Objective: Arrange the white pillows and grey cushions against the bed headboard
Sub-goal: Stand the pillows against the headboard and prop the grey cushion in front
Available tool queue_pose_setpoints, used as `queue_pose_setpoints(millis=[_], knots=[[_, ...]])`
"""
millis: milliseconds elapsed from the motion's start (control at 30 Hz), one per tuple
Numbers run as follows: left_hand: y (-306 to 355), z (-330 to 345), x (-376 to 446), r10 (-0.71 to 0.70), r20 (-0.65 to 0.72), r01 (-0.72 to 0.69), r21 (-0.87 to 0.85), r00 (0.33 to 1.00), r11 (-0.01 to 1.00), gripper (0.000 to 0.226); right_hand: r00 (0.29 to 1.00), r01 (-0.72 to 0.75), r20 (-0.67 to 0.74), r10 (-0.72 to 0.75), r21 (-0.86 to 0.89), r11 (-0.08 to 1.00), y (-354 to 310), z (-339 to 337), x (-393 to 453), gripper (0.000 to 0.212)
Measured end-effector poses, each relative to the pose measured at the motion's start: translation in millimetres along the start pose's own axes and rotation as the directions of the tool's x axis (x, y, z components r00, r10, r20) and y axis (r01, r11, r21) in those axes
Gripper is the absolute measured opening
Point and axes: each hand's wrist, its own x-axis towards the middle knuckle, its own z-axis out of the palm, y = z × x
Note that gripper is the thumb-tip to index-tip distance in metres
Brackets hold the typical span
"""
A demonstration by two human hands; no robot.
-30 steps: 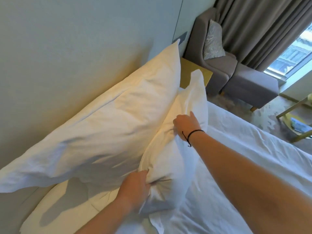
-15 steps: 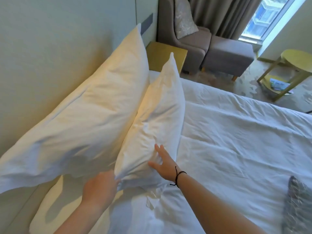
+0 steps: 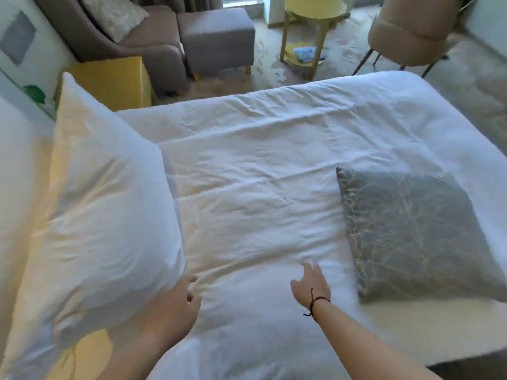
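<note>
A white pillow (image 3: 104, 215) leans upright at the left, and a second white pillow (image 3: 16, 171) stands behind it at the frame's left edge. A grey cushion (image 3: 417, 234) with a pale branch pattern lies flat on the white duvet (image 3: 260, 182) at the right. My left hand (image 3: 175, 305) hovers at the front pillow's lower corner, fingers loosely curled and holding nothing. My right hand (image 3: 311, 283), a black cord on its wrist, stretches over the duvet with straight fingers, a short way left of the grey cushion.
A yellow bedside table (image 3: 115, 80) stands past the pillows. Beyond the bed are a grey armchair (image 3: 131, 37) with a pale cushion, a grey footstool (image 3: 216, 34), a round yellow side table (image 3: 312, 12) and a beige chair (image 3: 411, 28).
Both hands have left the front white pillow. The view swung right, bringing the whole grey cushion into sight, and my right hand moved across the duvet toward it.
</note>
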Motion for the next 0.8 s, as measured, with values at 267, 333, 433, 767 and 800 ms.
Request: queue_pose_setpoints(millis=[267, 333, 433, 767, 800], knots=[[79.5, 43.6, 23.9, 0.085, 0.035, -0.087, 0.076, 0.996, 0.993, 0.025, 0.928, -0.321, -0.215, 0.303, -0.052, 0.946, 121.4, -68.9, 78.7, 0.076], [90.4, 51.4, 26.7, 0.085, 0.071, -0.092, 0.104, 0.994, 0.99, 0.024, 0.921, -0.355, -0.197, 0.336, -0.074, 0.932, 144.6, -73.7, 88.1, 0.086], [102.7, 64.8, 30.6, 0.072, 0.105, -0.084, 0.113, 0.992, 0.99, 0.023, 0.948, -0.311, -0.141, 0.284, -0.238, 0.92, 170.5, -75.0, 97.4, 0.109], [112.6, 97.5, 27.0, 0.018, 0.139, -0.045, 0.189, 0.99, 0.981, 0.021, 0.936, -0.267, -0.307, 0.175, -0.289, 0.919, 179.4, -66.2, 112.3, 0.059], [109.4, 95.0, 28.0, 0.008, 0.137, -0.035, 0.189, 0.991, 0.981, 0.021, 0.932, -0.246, -0.332, 0.146, -0.281, 0.928, 179.8, -69.2, 113.2, 0.053]])
